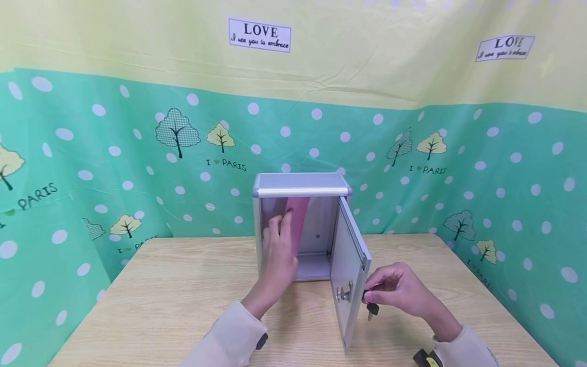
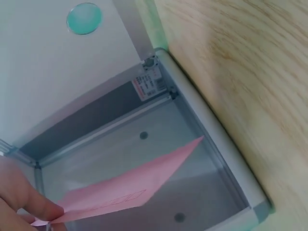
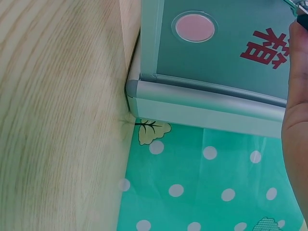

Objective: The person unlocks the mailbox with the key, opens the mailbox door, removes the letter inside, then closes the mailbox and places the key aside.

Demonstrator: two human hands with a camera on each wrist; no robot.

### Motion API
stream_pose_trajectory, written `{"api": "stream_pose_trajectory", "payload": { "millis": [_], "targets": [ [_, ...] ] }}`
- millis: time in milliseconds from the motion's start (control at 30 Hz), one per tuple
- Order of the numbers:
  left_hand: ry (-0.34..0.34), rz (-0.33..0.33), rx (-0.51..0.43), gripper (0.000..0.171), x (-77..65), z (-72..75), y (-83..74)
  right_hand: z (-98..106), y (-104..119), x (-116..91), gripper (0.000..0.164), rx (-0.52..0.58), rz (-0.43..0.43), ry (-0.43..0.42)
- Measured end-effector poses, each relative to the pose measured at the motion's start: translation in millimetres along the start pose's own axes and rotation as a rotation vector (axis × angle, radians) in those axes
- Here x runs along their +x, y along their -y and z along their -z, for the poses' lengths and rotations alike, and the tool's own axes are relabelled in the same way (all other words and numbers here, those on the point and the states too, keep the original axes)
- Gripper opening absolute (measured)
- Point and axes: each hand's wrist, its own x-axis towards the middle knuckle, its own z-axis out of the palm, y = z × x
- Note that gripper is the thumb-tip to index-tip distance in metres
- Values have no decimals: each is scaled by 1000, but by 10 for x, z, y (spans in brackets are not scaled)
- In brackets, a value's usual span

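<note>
A grey metal box (image 1: pixel 302 184) stands on the table with its door (image 1: pixel 350 265) swung out toward me. Inside it my left hand (image 1: pixel 281 250) pinches a pink envelope (image 1: pixel 299 219) by its edge; the left wrist view shows the pink envelope (image 2: pixel 130 187) tilted within the box, thumb and fingers at one end. At the door's outer face my right hand (image 1: pixel 399 290) pinches a black-headed key at the lock, while a second key (image 1: pixel 372 310) dangles below. On the door's inner side sits the lock's latch (image 1: pixel 344 293). The right wrist view catches only part of the right hand (image 3: pixel 298 106).
The wooden table (image 1: pixel 192 285) reaches back to a green and yellow curtain (image 1: pixel 293 122) with dots and printed trees. A round window (image 3: pixel 195 27) and red characters (image 3: pixel 265 47) mark the door's outer face. A label (image 2: pixel 149 84) is stuck inside the box.
</note>
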Motion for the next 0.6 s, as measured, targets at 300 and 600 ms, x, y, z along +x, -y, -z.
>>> {"api": "stream_pose_trajectory", "payload": {
  "millis": [300,600],
  "targets": [
    [6,-104,32,108,-98,143,31,1,4,19,31,27,18,14],
    [52,-180,6,104,-157,358,53,-13,35,18,31,26,4,10]
  ]
}}
